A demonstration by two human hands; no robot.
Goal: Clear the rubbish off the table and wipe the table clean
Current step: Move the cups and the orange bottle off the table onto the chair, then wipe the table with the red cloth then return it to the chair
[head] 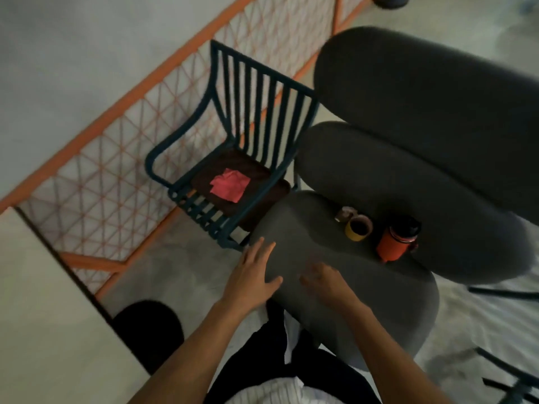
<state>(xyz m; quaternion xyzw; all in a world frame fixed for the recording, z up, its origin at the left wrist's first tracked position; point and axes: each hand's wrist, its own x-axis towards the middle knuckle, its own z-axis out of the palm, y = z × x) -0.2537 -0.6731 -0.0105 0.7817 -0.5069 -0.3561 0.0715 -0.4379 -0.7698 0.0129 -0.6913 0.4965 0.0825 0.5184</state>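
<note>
My left hand (252,277) lies flat, fingers spread, on the near edge of the dark grey rounded counter (294,228); my right hand (326,282) hovers beside it, blurred, fingers loose, holding nothing. Clearing looks not yet begun: the yellow mug (356,228), orange flask (393,243) and small brownish scrap (344,213) sit at the far side, so next I'd reach forward for those.

You can read no text, label, brand or number anywhere here; the orange bottle (392,243) and yellow mug (356,229) on the grey table (291,228) show no legible markings.
</note>
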